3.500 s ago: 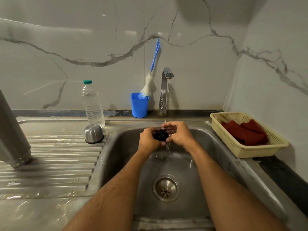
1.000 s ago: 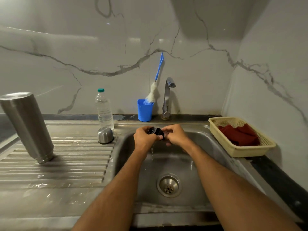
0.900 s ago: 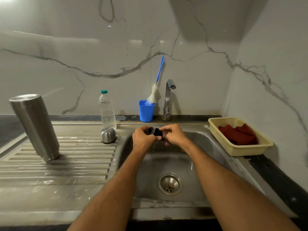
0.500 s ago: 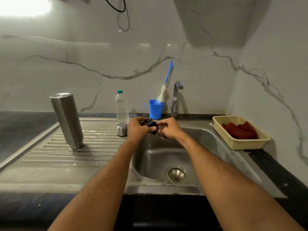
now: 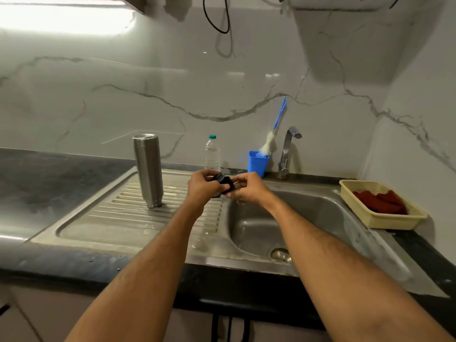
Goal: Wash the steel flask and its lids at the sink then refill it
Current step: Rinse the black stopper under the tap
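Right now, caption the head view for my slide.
Both hands hold a black lid at the sink; steel flask drains upside down.

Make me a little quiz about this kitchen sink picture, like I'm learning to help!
1. True or false: the tall steel flask stands mouth-down on the ribbed steel draining board.
2. What lies in the pale yellow plastic basket? A) a dark red cloth B) green apples C) spoons
3. Fill in: the left hand and right hand both hold the small black ____.

Key:
1. True. Its narrower neck end rests on the board.
2. A, the dark red cloth.
3. Lid, the flask's inner one, held beside the sink basin, not under the curved chrome tap.
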